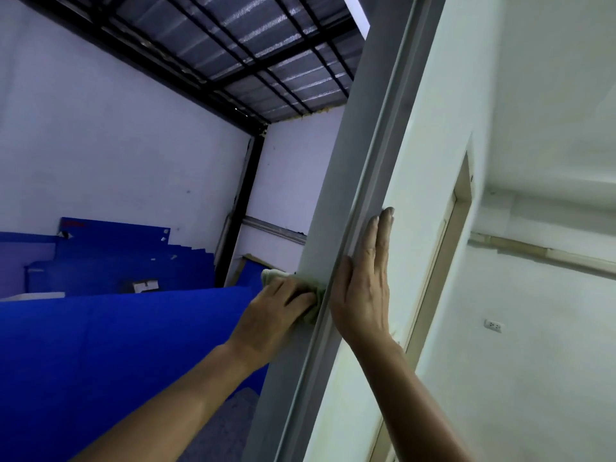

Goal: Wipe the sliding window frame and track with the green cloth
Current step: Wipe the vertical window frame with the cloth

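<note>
Left hand (278,303) closed on green cloth (313,295), pressed against grey window frame (336,208) upright; right hand (361,288) flat, fingers (383,228) extended, holding nothing, bracing white wall (416,201) edge; recommended: firm, even strokes along upright.

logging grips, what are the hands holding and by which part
Left hand presses the bunched green cloth against the frame, gripping its middle. Right hand holds nothing, flat on the wall.
</note>
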